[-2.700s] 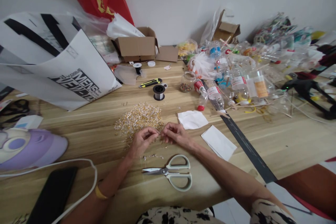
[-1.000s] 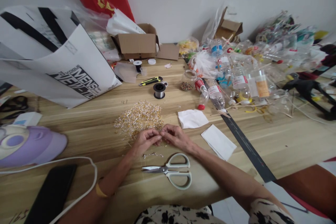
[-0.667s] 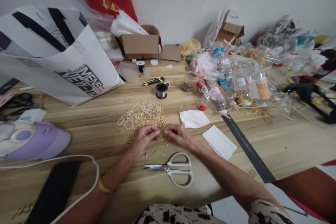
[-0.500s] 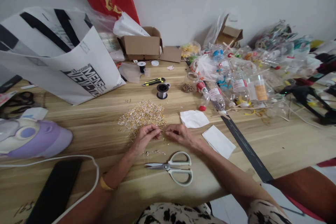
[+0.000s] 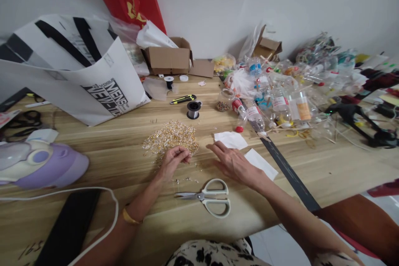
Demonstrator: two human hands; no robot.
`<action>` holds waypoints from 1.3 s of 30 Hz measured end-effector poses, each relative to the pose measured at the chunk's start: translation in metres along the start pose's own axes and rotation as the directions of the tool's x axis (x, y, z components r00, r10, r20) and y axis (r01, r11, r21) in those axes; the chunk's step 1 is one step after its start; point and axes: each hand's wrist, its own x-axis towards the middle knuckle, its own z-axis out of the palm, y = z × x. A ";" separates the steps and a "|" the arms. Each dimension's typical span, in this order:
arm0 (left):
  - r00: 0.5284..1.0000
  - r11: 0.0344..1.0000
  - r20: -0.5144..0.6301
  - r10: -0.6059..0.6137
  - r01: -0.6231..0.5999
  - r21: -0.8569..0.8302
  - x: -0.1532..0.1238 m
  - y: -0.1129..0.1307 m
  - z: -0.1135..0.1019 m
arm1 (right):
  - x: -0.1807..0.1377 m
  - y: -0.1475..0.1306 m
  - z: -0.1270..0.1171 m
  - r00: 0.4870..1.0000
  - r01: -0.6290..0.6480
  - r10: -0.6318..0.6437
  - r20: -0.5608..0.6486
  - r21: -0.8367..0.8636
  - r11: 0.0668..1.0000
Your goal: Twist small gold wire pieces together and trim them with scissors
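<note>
A heap of small gold and clear bead pieces [image 5: 171,139] lies on the wooden table [image 5: 109,158]. My left hand [image 5: 173,161] rests at the heap's near edge, fingers pinched on something I cannot make out. My right hand [image 5: 232,161] lies to the right, fingers stretched out flat and holding nothing, just short of two white paper sheets [image 5: 230,139]. White-handled scissors [image 5: 208,198] lie shut below both hands. A few loose bead bits [image 5: 184,180] sit between the scissors and my left hand.
A wire spool [image 5: 193,109], a yellow-black utility knife [image 5: 182,99] and a bead jar [image 5: 223,100] lie behind the heap. Plastic bottles [image 5: 280,95] crowd the right. A white printed bag [image 5: 81,75], cardboard box [image 5: 168,58], purple device [image 5: 40,164], white cable [image 5: 93,193] and black strip [image 5: 289,170] surround.
My right hand has let go, opened flat and moved right, away from my left hand. The left hand stays pinched at the heap's edge. The view shifted slightly.
</note>
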 end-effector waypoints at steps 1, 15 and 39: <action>1.000 1.000 -0.003 0.005 -0.005 0.001 0.000 0.000 0.000 | -0.008 -0.003 -0.001 1.000 0.023 -0.023 0.020 0.019 1.000; 0.999 0.999 -0.031 -0.005 0.004 -0.043 -0.001 -0.002 -0.002 | -0.065 -0.049 0.043 0.978 0.118 -0.112 0.174 -0.025 0.993; 0.992 0.998 -0.116 0.050 -0.053 -0.027 -0.003 -0.002 0.004 | -0.053 -0.046 0.060 0.983 -0.174 0.050 0.176 0.984 -0.047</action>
